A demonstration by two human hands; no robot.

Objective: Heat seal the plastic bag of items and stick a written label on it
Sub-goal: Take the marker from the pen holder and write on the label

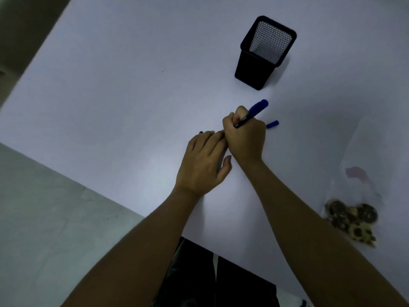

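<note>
Centre of frame: the right hand (245, 138), its grip curled tight around a blue marker (254, 111), tip pointed down at the white desk (121, 107). The left hand (203, 162) lies flat just beside it, fingers spread and pressed down, touching the right; whatever it pins, presumably a label, is hidden. The marker cap (272, 124) lies just right of the hands. Upper right: a black mesh pen holder (263, 54). Lower right edge: the clear plastic bag (363, 173) holding brownish items (352, 220).
</note>
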